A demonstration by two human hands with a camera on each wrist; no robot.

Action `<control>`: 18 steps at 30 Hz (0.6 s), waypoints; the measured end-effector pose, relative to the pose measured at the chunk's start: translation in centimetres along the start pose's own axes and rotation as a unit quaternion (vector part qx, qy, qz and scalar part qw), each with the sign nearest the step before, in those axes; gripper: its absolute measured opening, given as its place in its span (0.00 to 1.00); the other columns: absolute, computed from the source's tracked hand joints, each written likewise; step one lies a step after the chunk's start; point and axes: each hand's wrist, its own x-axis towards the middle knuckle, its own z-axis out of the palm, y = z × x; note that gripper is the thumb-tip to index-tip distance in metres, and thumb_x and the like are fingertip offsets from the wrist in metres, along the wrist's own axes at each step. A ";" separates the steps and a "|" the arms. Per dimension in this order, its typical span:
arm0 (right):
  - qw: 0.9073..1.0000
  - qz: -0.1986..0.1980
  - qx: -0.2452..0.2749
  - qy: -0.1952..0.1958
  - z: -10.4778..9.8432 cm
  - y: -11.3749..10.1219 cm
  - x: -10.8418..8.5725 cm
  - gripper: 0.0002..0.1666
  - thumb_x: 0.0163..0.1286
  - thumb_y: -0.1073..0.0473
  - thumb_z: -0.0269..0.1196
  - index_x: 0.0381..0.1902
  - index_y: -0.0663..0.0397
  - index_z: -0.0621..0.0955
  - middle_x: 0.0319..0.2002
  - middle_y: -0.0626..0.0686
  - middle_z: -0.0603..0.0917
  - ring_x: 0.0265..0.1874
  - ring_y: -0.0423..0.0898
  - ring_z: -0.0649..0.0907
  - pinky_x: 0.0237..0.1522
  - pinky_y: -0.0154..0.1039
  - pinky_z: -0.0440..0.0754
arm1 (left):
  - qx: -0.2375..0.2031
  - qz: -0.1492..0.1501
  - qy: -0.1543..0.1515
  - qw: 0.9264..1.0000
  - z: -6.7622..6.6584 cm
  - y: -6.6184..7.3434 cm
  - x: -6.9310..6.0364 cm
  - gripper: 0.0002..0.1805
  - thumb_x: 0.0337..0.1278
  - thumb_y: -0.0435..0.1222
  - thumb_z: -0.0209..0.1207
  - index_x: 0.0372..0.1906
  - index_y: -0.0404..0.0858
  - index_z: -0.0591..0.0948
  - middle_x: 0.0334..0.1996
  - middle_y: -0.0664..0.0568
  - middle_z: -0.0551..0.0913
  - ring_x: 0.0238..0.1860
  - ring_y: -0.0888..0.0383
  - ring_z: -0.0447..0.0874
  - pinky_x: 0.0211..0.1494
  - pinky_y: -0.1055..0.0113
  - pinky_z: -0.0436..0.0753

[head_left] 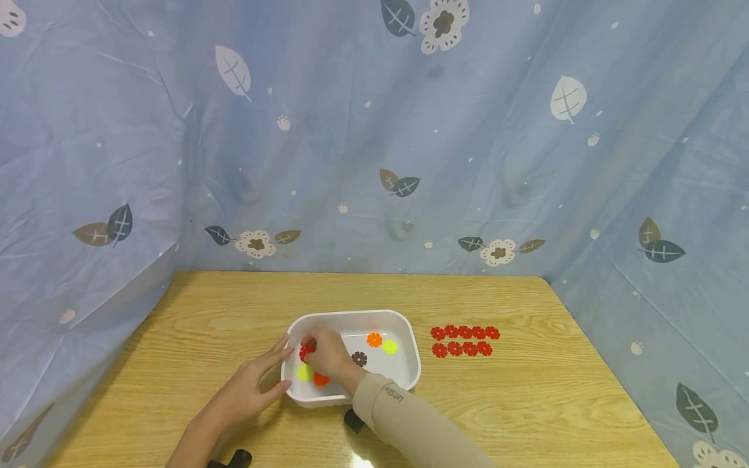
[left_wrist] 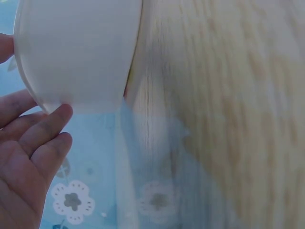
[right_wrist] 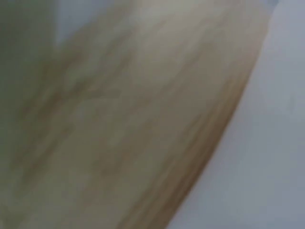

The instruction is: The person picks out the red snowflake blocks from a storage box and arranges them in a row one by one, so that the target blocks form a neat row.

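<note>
A white plastic tray stands on the table with several flower-shaped plastic discs inside. My left hand touches its left end, fingers and thumb spread apart; in the left wrist view the left hand's fingertips rest against the tray wall. Inside the left part of the tray, my right hand has bent fingers at a red disc; whether they pinch it is hidden. Nearby lie a yellow-green disc and an orange-red disc. A brown disc is right of the hand.
An orange disc and another yellow-green disc lie in the tray's right part. On the table to the right, several red discs form two rows. A patterned blue curtain hangs behind and at the sides.
</note>
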 end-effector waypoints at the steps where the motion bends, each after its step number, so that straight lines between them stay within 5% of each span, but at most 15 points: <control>1: 1.000 0.006 0.011 -0.001 -0.1 0.0 0.0 0.13 0.53 0.73 0.66 0.38 0.59 0.83 0.31 0.51 0.83 0.28 0.38 0.76 0.33 0.25 0.78 | -0.001 -0.001 0.000 1.000 0.0 0.0 0.0 0.30 0.59 0.41 0.61 0.64 0.34 0.71 0.71 0.43 0.61 0.66 0.42 0.65 0.63 0.44 0.71; 10: 0.988 0.065 0.137 0.000 -1.6 -0.7 -0.6 0.18 0.51 0.73 0.67 0.42 0.59 0.84 0.33 0.50 0.84 0.30 0.39 0.79 0.33 0.30 0.82 | 0.008 0.002 0.008 1.000 -0.2 -0.2 -0.2 0.30 0.58 0.40 0.62 0.64 0.34 0.71 0.70 0.42 0.62 0.66 0.42 0.66 0.62 0.43 0.71; 18: 0.978 0.062 0.202 0.008 -3.9 0.4 -1.5 0.17 0.58 0.69 0.65 0.46 0.54 0.84 0.40 0.48 0.85 0.36 0.38 0.81 0.42 0.32 0.84 | 0.015 0.008 0.011 1.000 0.0 -0.1 0.0 0.30 0.56 0.40 0.63 0.63 0.34 0.72 0.70 0.42 0.63 0.65 0.41 0.68 0.63 0.45 0.70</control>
